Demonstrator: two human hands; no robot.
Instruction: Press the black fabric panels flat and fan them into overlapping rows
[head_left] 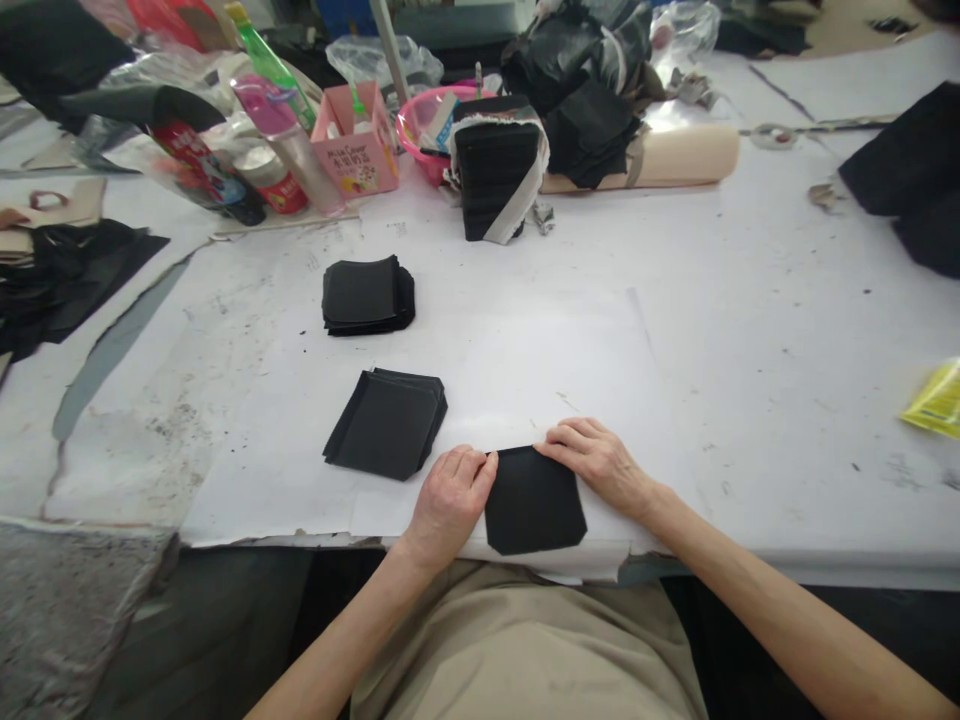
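Head view.
- Counts: 2 hands, 1 single black piece (534, 500), 2 loose stacks of black pieces, 1 strapped bundle (495, 170), 1 pink box (352, 150), 1 beige roll (675, 155).
- Black piece flat at near edge of white table (750, 330), between both hands.
- Left hand (450, 495) touches piece's left edge, fingers curled; pinching or only resting, cannot tell.
- Right hand (600, 462) spread flat, fingertips pressing piece's top right corner.
- Near stack (386, 422) just left of and beyond piece; far stack (366, 294) further beyond.
- Bundle, box and roll well beyond piece.
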